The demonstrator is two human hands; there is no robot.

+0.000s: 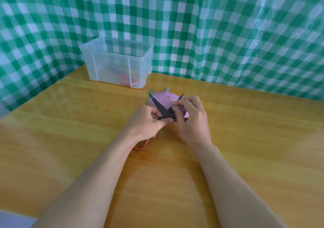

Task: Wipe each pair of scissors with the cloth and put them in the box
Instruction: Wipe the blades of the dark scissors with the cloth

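Observation:
A pair of scissors (158, 105) with dark blades spread wide and an orange handle (141, 145) is held over the middle of the wooden table. My left hand (146, 121) grips it near the pivot. My right hand (189, 117) pinches the pink cloth (164, 98) against the right blade. The cloth lies behind the blades. Light blue tips of another pair (168, 89) poke out from behind the cloth. The clear plastic box (112, 61) stands at the back left, with red and yellow scissor handles (130, 78) showing through its wall.
The wooden table (70, 122) runs to a near left edge at the bottom left corner. A green and white checked plastic sheet (228, 35) hangs as a wall behind and to the left of the table.

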